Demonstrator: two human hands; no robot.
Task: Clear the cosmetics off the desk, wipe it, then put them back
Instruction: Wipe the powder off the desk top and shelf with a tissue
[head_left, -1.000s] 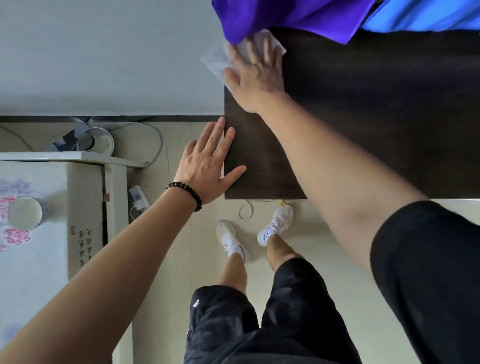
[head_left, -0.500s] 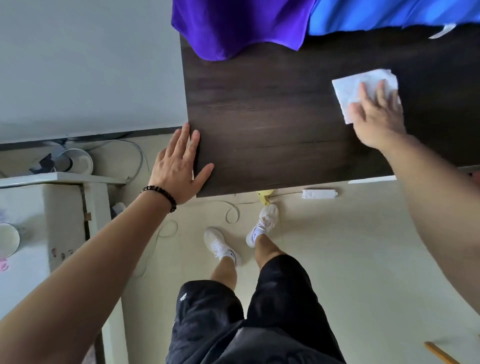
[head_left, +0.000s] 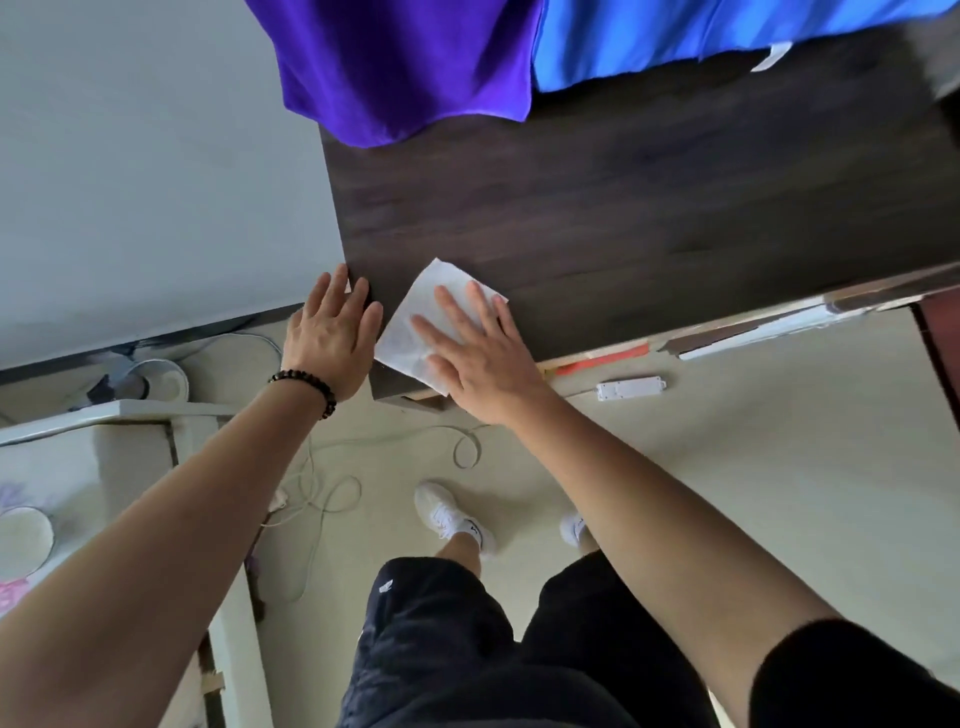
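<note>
Wiping the near-left corner of the table

Your right hand (head_left: 480, 353) lies flat, fingers spread, pressing the white wipe (head_left: 415, 332) onto the dark table (head_left: 623, 208) with no clenched grip. Your left hand (head_left: 332, 332) rests open on the edge. The wipe looks thin, soft and light, so pin it under your palm. There's no readable writing and no cosmetics in view.

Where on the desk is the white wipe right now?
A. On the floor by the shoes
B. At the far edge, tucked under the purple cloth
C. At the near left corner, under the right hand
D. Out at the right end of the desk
C. The right hand presses flat on the wipe at the near left corner of the desk, next to the left hand.
</note>
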